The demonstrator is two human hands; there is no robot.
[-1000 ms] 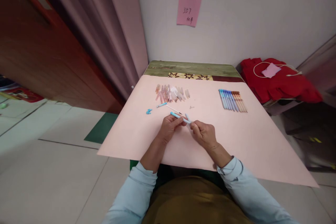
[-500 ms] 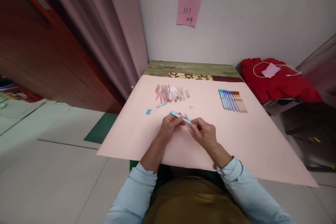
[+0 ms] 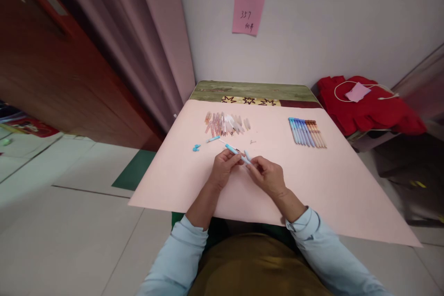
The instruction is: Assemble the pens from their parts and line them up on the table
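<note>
A light blue pen (image 3: 233, 149) slants between my hands above the pink sheet. My left hand (image 3: 224, 166) is closed around its middle. The fingertips of my right hand (image 3: 270, 176) pinch the pen's near end. Close to those fingertips a short pale blue piece (image 3: 247, 155) sticks up; I cannot tell which hand bears it. Just beyond my left hand lie a blue-topped pen barrel (image 3: 212, 139) and a thin white refill (image 3: 224, 142), partly hidden behind the held pen. Small bright blue parts (image 3: 196, 147) lie to their left.
A pile of pale pink and clear pen parts (image 3: 225, 125) lies toward the back of the pink sheet (image 3: 305, 194). A neat row of blue, purple and brown pens (image 3: 307, 133) is at right. Tiny clear bits (image 3: 253, 142) lie mid-sheet. Red cloth (image 3: 367, 111) stands beyond the right edge.
The held pen has tilted a little, its near end lower. My right hand has shifted slightly left toward my left hand.
</note>
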